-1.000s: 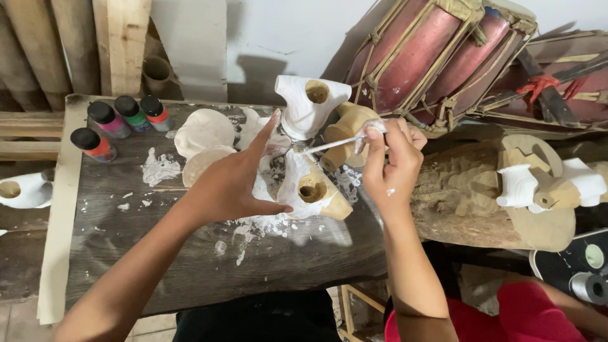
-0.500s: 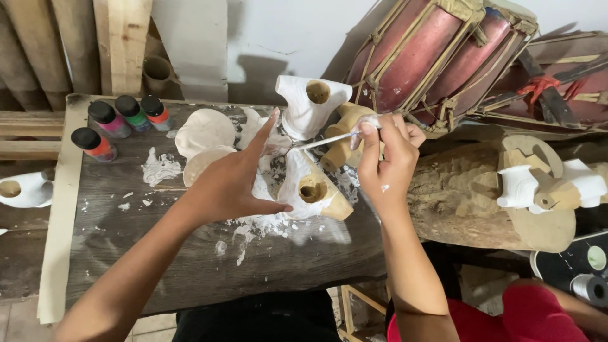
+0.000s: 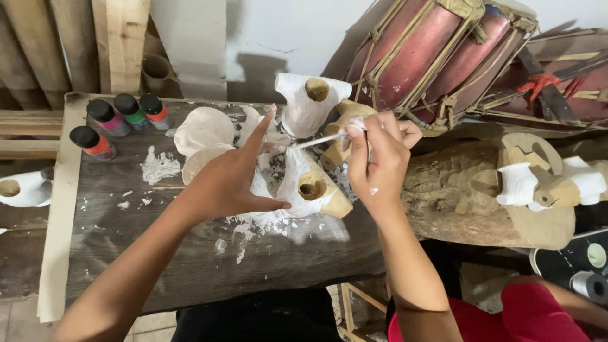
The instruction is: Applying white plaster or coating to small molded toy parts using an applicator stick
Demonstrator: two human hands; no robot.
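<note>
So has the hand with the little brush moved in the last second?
Barely. The right hand has crept slightly left, toward the left hand, judged against the red drum behind it.

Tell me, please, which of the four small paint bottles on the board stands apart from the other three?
The orange paint bottle at the board's left edge. The pink bottle, green bottle and red bottle form a tight row behind it.

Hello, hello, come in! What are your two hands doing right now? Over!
Left hand steadying white-painted carved wooden piece. Right hand gripping thin white-tipped brush. Second white-painted carving and small black-capped paint bottles sit close by.
</note>
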